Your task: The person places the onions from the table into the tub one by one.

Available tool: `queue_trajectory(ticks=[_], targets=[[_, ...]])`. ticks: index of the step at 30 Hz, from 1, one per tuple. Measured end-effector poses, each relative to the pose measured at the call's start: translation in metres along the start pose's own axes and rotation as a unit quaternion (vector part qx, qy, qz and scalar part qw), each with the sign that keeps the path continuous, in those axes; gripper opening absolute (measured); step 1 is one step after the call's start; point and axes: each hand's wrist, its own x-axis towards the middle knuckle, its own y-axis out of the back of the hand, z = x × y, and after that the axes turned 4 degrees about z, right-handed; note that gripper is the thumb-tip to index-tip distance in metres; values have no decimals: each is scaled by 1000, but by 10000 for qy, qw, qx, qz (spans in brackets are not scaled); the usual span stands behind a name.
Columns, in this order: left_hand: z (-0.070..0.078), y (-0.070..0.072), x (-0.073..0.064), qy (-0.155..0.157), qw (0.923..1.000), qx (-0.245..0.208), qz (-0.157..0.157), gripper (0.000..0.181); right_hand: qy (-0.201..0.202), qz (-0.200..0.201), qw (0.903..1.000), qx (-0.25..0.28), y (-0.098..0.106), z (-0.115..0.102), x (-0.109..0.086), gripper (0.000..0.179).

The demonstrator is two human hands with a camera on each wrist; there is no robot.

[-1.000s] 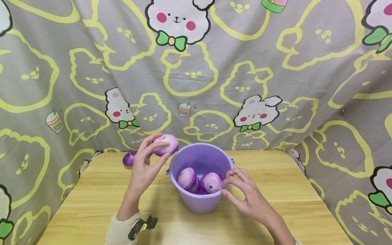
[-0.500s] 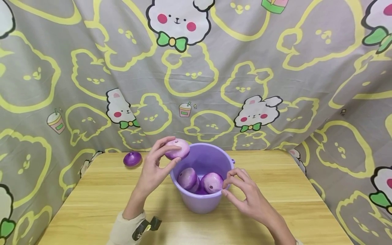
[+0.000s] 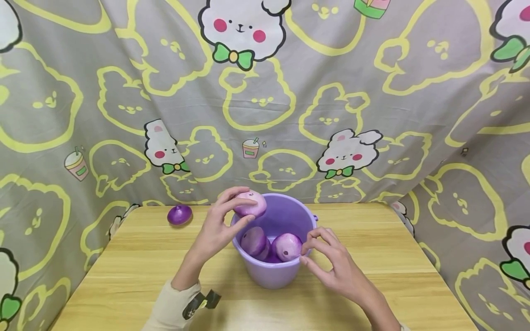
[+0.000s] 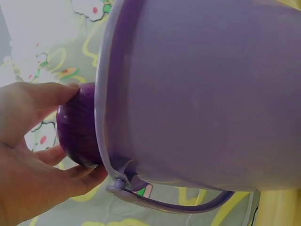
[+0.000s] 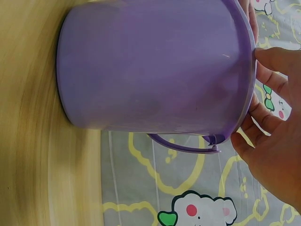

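My left hand [image 3: 219, 225] grips a purple onion [image 3: 253, 205] between thumb and fingers, over the left part of the bucket's mouth. In the left wrist view the onion [image 4: 79, 127] is partly behind the rim. The light purple bucket [image 3: 271, 276] stands upright on the table. Inside it lie several onions, among them a pale-sided one [image 3: 288, 246] at the right and another [image 3: 253, 241] at the left. My right hand [image 3: 335, 262] pinches the bucket's right rim; in the right wrist view its thumb and fingers [image 5: 265, 117] lie along that rim.
One more purple onion [image 3: 180, 214] sits at the table's back left. The wooden table [image 3: 136, 271] ends at a grey patterned curtain [image 3: 265, 105] behind. The bucket's handle [image 4: 174, 206] hangs down on its far side.
My left hand has carried its onion rightward from outside the bucket to over its mouth, uncovering the onion at the back left. The right hand keeps its place on the rim.
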Motion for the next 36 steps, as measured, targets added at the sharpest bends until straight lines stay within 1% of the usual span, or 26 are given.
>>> queue_trajectory(ticks=[6, 10, 14, 20, 26, 32, 36], targets=[[-5, -2, 2, 42, 9995, 45, -308, 27, 3, 8, 10000, 0, 0, 0, 0, 27], [-9, -6, 4, 29, 9990, 16, -456, 27, 42, 25, 10000, 24, 0, -1, 1, 28], [-11, -9, 5, 22, 9982, 84, -595, 26, 27, 13, 10000, 28, 1, -1, 1, 27], [-15, -12, 7, -65, 9971, 228, -724, 26, -1, -10, 10000, 5, 1, -1, 1, 28], [-17, -13, 7, -7, 9959, 321, -843, 26, 36, 11, 10000, 33, 0, -1, 0, 29], [-16, -15, 11, 74, 9945, 340, -991, 26, 39, 29, 10000, 42, 1, -2, 1, 28], [-17, -18, 13, 38, 9931, 362, -1117, 25, 21, 21, 10000, 38, 1, -2, 1, 28]])
